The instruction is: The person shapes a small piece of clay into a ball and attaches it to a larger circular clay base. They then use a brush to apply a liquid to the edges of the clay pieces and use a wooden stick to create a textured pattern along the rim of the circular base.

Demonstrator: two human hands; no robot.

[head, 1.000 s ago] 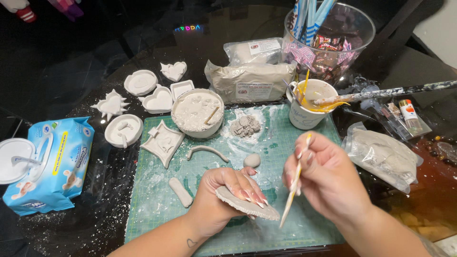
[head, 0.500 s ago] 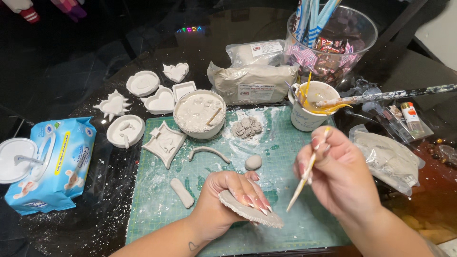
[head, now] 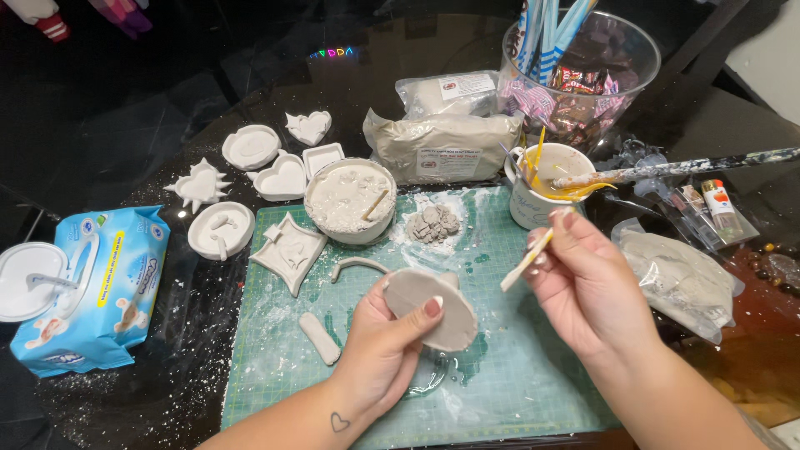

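My left hand (head: 379, 346) holds a flat grey clay disc (head: 433, 307) tilted up above the green cutting mat (head: 517, 367), thumb across its face. My right hand (head: 587, 287) pinches a thin wooden modelling stick (head: 527, 258), its tip pointing down-left toward the disc's right edge without touching it. A small clay roll (head: 319, 337) and a curved clay strip (head: 358, 265) lie on the mat to the left of the disc. A crumbled clay lump (head: 433, 223) sits at the mat's far edge.
A white bowl of slip (head: 350, 200) with a stick stands behind the mat. White clay dishes (head: 250, 148) lie at the back left, a blue wipes pack (head: 87, 287) far left. A cup of tools (head: 550, 187), clay bags (head: 446, 146) and a clear tub (head: 583, 67) stand behind.
My left hand has lifted the clay disc off the mat and tilted it upright. My right hand has raised the stick so that its tip points toward the disc.
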